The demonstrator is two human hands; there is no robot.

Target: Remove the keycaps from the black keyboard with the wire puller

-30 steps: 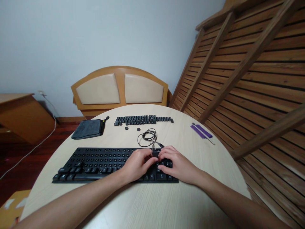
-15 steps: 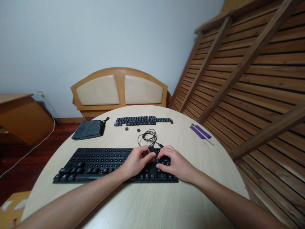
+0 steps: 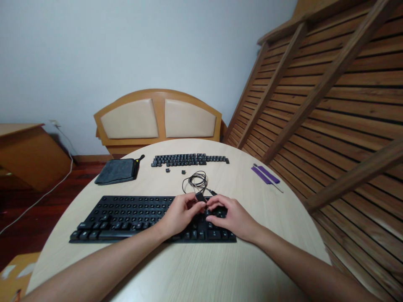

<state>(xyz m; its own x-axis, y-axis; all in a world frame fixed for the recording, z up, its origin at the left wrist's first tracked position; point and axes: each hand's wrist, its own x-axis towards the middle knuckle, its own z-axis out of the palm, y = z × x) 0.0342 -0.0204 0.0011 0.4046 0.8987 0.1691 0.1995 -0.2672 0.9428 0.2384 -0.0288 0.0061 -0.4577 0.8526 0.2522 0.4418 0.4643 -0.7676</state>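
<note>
A black keyboard (image 3: 132, 205) lies before me, its upper rows bare of keycaps and its lower rows still capped. My left hand (image 3: 185, 212) rests over its right part, fingers closed on a small keycap puller (image 3: 200, 196) with a black body and thin wires. Beside it, my right hand (image 3: 228, 214) is curled over the number pad, thumb and fingers around a black keycap (image 3: 208, 212) at the puller's lower end. Whether that keycap is off the board is hard to see. The fingers hide part of the keys.
Rows of removed keycaps (image 3: 179, 160) lie behind the keyboard, with two loose ones in front. A coiled black cable (image 3: 198, 180) sits nearer. At left is a dark grey pouch (image 3: 116, 171); at right, a purple-handled tool (image 3: 266, 174). The round table (image 3: 277, 235) carries everything.
Both hands stay almost in the same place over the number pad, with only slight finger movement. The puller remains in my left hand.
</note>
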